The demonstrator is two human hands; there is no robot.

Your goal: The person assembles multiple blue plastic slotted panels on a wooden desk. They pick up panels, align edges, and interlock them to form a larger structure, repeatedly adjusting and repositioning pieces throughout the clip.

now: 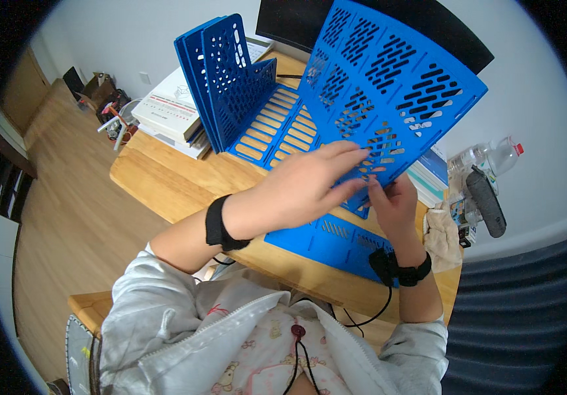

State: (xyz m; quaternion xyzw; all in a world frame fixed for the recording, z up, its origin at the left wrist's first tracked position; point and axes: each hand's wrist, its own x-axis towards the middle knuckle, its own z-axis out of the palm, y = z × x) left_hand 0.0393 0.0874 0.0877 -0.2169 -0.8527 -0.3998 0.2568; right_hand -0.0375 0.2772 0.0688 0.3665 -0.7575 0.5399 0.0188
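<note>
A blue plastic file rack stands on the wooden desk, its slatted base spread flat and several upright perforated dividers at its left side. A large perforated blue panel rises on the right, tilted. Closed on that panel's lower near edge is my right hand, thumb in front. My left hand reaches across from the left, fingers stretched out and apart against the panel's lower part, near my right thumb. How the panel's bottom meets the base is hidden behind my hands. Another blue panel lies flat near the desk's front edge.
Stacked books sit at the desk's left, more books behind the right panel. A black monitor stands at the back. Plastic bottles, a grey case and a beige cloth are at the right. A black cable hangs from my right wrist.
</note>
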